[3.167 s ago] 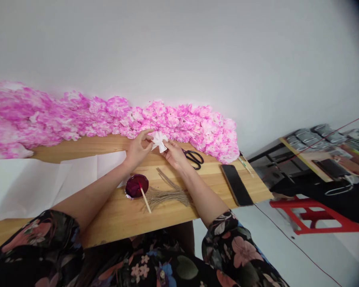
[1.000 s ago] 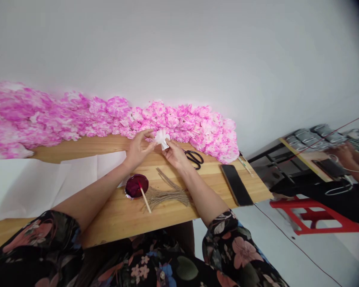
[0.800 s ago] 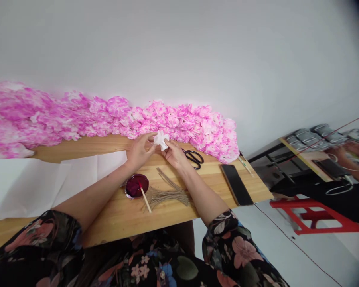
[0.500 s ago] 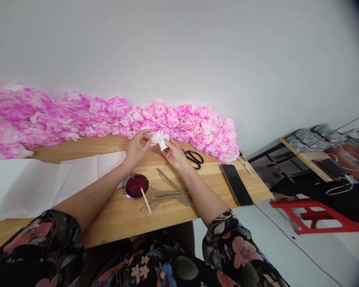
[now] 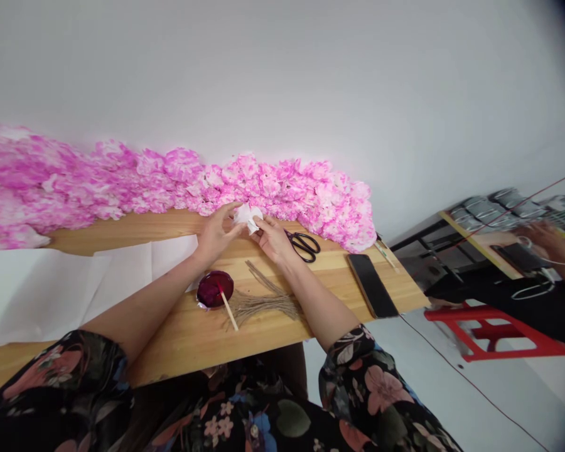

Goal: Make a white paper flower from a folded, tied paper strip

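Note:
Both my hands meet over the far part of a wooden table [image 5: 183, 342]. My left hand [image 5: 216, 232] and my right hand [image 5: 272, 238] pinch a small white paper flower [image 5: 245, 216] between their fingertips, just in front of a long row of pink paper flowers [image 5: 169, 182]. A small bowl of dark red dye [image 5: 215, 289] with a wooden stick in it sits near my left forearm. A bundle of brown twine pieces [image 5: 263, 301] lies under my right forearm.
Black scissors [image 5: 304, 243] and a dark phone [image 5: 371, 285] lie to the right on the table. White paper sheets [image 5: 66, 289] cover the left side. Another person's hand [image 5: 543, 235] works at a neighbouring table beside a red stool [image 5: 494, 329].
My fingers have kept working the white paper flower, which has turned and closed up a little. The view has tilted slightly. The other person's hand at the right has shifted.

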Motion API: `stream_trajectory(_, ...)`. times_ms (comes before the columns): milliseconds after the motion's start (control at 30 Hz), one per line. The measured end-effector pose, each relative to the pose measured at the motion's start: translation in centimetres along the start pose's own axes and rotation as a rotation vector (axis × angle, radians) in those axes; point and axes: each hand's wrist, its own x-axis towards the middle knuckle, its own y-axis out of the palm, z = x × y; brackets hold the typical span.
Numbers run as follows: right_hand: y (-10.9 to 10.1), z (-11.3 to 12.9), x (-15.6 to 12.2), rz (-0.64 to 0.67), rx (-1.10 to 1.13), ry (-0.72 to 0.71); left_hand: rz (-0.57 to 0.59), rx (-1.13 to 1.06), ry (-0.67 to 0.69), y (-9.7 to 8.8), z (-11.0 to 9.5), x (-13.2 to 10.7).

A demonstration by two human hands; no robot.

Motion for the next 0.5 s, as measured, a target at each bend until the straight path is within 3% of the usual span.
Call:
stream_trajectory(233, 0.0, 0.2, 0.1, 0.010, -0.054, -0.022, -0.102, -0.028, 0.007, -0.1, 1.0, 0.5)
stream_trajectory(367, 0.5, 1.6, -0.3, -0.051, -0.116, -0.189, -0.164, -0.079, -0.030, -0.3, 1.6, 0.8)
stream_trajectory(433, 1.7, 3.0, -2.1, 0.039, -0.174, -0.312, -0.192, -0.091, -0.040, -0.3, 1.9, 0.8)
stream_trajectory(500, 3.6, 5.0, -5.3, 0.287, -0.309, -0.361, -0.191, -0.111, -0.034, -0.4, 2.1, 0.8)
